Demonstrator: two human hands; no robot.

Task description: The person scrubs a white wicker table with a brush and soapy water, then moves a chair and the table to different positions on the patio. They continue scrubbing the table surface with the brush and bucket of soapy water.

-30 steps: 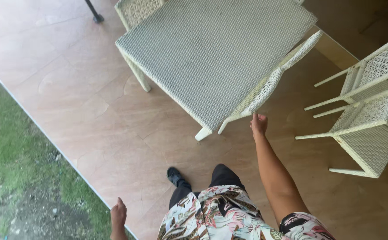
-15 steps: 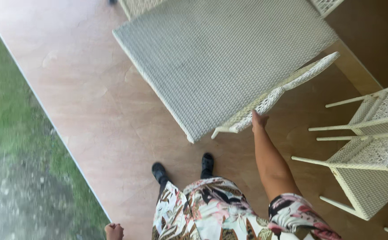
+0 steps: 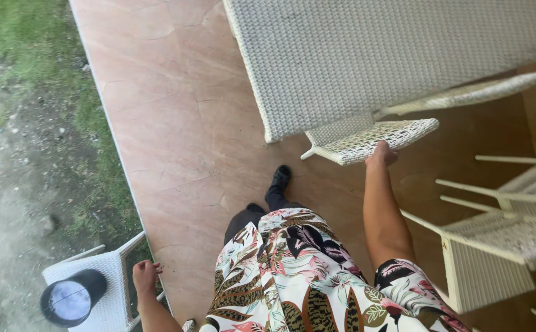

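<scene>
Your right fingers [image 3: 386, 149] curl over the near edge of the white woven-wicker chair back [image 3: 372, 136], clamped on its rim, with your right hand [image 3: 381, 154] at the end of a straight, outstretched arm. That chair is tucked against the large white woven-wicker table [image 3: 391, 55], which fills the upper part of the view. The chair back lies directly ahead of your fingers, touching them, and its long axis runs crosswise to your arm, from lower left to upper right, roughly along the table's near edge. Your grip sits toward the right end of that rim, not at its middle.

Your left hand [image 3: 146, 275] hangs low at your side, well apart from the chair, its fingers loosely curled and holding nothing. It sits just beside a small white wicker side table [image 3: 105, 289] at the terrace edge, on which stands a dark cylindrical container [image 3: 71, 298]. So the right hand is the one on the chair; the left is far from it.

Two more cream wicker chairs [image 3: 501, 233] stand to your right, near your right arm but not touching it. Under you is the reddish-brown tiled terrace floor [image 3: 169, 123], with grass [image 3: 22, 37] beyond its left edge.
</scene>
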